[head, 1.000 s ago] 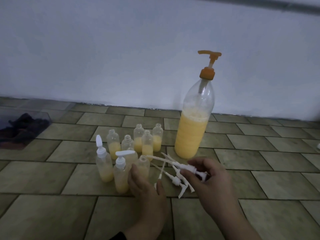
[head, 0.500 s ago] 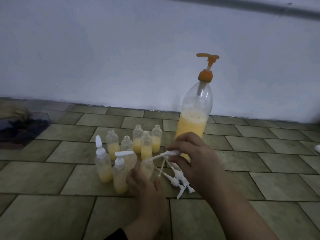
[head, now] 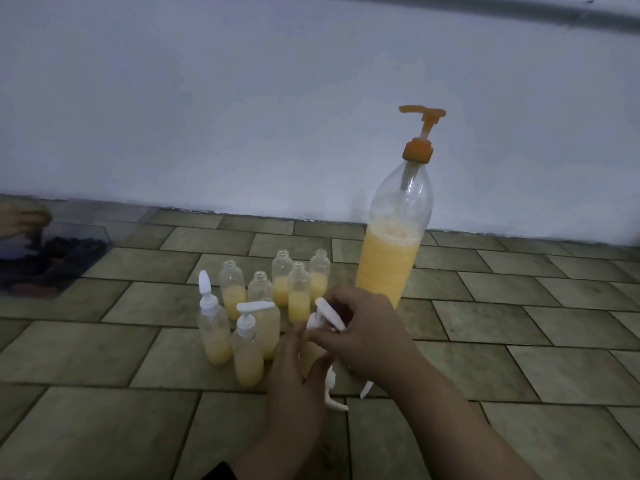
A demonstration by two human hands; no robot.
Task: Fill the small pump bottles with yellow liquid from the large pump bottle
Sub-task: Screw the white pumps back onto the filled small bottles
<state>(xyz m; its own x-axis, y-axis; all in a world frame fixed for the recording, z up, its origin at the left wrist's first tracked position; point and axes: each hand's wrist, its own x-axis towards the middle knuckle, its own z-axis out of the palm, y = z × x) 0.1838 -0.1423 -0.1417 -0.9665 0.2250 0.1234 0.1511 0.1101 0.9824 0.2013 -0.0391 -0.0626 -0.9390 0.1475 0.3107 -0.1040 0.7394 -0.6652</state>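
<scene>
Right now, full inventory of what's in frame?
large pump bottle: one, clear with yellow liquid, orange pump, upright near the wall.
open small bottles: five visible, clear, partly filled yellow, no pumps, clustered left of it.
capped small bottles: two, white pumps, front left of the cluster.
held small bottle: one, yellow inside, gripped by the left hand.
white pump head: one, at the held bottle's top.
loose pumps: white, on the tiles under the hands, count unclear.
clear box: one, dark contents, far left.
left hand; right hand.
</scene>
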